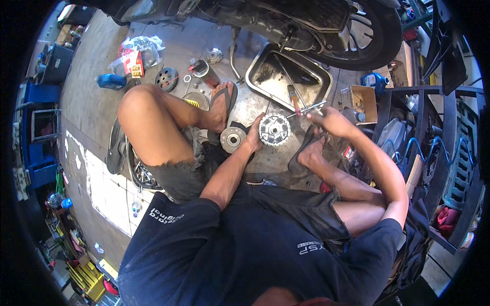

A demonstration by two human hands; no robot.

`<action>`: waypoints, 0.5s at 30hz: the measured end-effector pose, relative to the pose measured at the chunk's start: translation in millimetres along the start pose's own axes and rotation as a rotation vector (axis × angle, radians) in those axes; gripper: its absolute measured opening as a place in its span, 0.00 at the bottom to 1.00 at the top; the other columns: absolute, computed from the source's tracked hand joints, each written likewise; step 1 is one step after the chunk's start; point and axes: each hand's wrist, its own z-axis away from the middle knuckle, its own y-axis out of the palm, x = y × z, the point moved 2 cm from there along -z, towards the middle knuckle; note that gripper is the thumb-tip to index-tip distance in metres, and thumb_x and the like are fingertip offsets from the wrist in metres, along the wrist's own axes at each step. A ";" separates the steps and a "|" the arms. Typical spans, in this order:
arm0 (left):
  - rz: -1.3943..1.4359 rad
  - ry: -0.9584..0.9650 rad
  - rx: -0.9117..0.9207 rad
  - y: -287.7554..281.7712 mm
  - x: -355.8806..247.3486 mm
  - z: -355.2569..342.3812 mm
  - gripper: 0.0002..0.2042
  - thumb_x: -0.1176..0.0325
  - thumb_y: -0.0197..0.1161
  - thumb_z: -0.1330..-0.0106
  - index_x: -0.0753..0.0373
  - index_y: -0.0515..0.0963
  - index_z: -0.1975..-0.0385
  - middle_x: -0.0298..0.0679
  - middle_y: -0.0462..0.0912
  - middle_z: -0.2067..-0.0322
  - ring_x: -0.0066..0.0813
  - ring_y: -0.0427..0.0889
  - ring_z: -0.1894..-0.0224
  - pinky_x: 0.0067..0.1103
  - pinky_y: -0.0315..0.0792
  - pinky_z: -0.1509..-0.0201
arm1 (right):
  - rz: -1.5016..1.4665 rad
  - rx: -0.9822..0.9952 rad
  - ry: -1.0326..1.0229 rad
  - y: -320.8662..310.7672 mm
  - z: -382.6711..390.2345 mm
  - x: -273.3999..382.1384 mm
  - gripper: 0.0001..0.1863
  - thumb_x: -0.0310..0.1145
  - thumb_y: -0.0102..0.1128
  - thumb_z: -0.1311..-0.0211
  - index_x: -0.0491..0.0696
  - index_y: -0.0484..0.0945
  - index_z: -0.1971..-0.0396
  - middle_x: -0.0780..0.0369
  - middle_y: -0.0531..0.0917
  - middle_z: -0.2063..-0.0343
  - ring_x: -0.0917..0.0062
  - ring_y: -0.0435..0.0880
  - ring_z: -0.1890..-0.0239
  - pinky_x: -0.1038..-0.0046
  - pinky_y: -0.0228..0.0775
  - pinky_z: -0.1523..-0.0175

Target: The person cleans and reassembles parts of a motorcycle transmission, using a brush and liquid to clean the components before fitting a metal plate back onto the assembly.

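Observation:
My left hand (253, 135) holds a round silver ribbed scooter variator (275, 129) by its left edge, over the floor between my feet. My right hand (326, 121) is closed around a thin silver rod-like tool (312, 107), whose exact kind I cannot make out. The tool's far end reaches toward the variator's upper right edge; whether they touch is unclear. Beside my left wrist lies a second round metal disc (233, 139) with a hole in its middle.
Beyond my hands stands a metal drip tray (253, 84) with an orange-handled tool (293, 97) in it. A motorbike wheel (365, 41) is above. At left are a tin can (206, 74), a dark perforated drum (166, 79) and a blue bottle (111, 81). A cardboard box (363, 102) stands right.

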 end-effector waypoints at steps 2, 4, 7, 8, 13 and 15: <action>-0.046 -0.029 -0.022 1.0 4.7 2.5 0.29 0.42 0.46 0.25 0.61 0.79 0.44 0.41 0.86 0.49 0.35 0.86 0.48 0.36 0.78 0.40 | 0.014 -0.038 -0.006 -7.4 2.7 4.5 0.29 0.54 0.60 0.32 0.40 0.81 0.51 0.48 0.86 0.73 0.48 0.85 0.64 0.52 0.75 0.53; -0.108 -0.064 0.015 2.1 2.2 5.7 0.29 0.42 0.45 0.25 0.61 0.79 0.45 0.42 0.86 0.50 0.35 0.86 0.49 0.35 0.79 0.41 | 0.007 -0.032 -0.012 -4.6 -0.1 2.0 0.28 0.53 0.59 0.31 0.41 0.81 0.50 0.51 0.86 0.74 0.54 0.86 0.68 0.56 0.76 0.54; -0.200 -0.114 0.029 20.7 -0.5 13.4 0.28 0.44 0.43 0.24 0.62 0.80 0.46 0.42 0.87 0.51 0.35 0.87 0.50 0.34 0.81 0.42 | -0.009 -0.034 -0.010 -2.7 -3.1 -4.0 0.27 0.52 0.59 0.30 0.41 0.80 0.49 0.57 0.86 0.78 0.65 0.88 0.75 0.63 0.78 0.58; -0.226 -0.146 0.011 22.3 -0.6 14.4 0.28 0.44 0.43 0.23 0.62 0.79 0.46 0.42 0.87 0.51 0.35 0.87 0.50 0.34 0.81 0.42 | -0.132 0.038 0.022 -0.6 -4.0 -3.6 0.31 0.56 0.58 0.32 0.40 0.80 0.49 0.49 0.85 0.71 0.57 0.86 0.63 0.58 0.75 0.50; -0.233 -0.140 0.044 21.4 3.2 17.1 0.26 0.46 0.45 0.23 0.60 0.76 0.42 0.42 0.86 0.50 0.35 0.87 0.49 0.34 0.80 0.41 | -0.217 0.301 -0.041 -3.7 -7.1 1.7 0.35 0.61 0.58 0.34 0.40 0.79 0.47 0.42 0.85 0.66 0.49 0.84 0.54 0.53 0.73 0.44; -0.221 -0.136 0.022 26.5 0.7 19.6 0.26 0.46 0.46 0.24 0.61 0.77 0.43 0.42 0.86 0.50 0.35 0.87 0.49 0.34 0.80 0.41 | 0.092 -0.042 -0.152 -6.7 0.4 8.1 0.29 0.54 0.59 0.31 0.42 0.80 0.46 0.51 0.86 0.75 0.62 0.88 0.70 0.59 0.77 0.57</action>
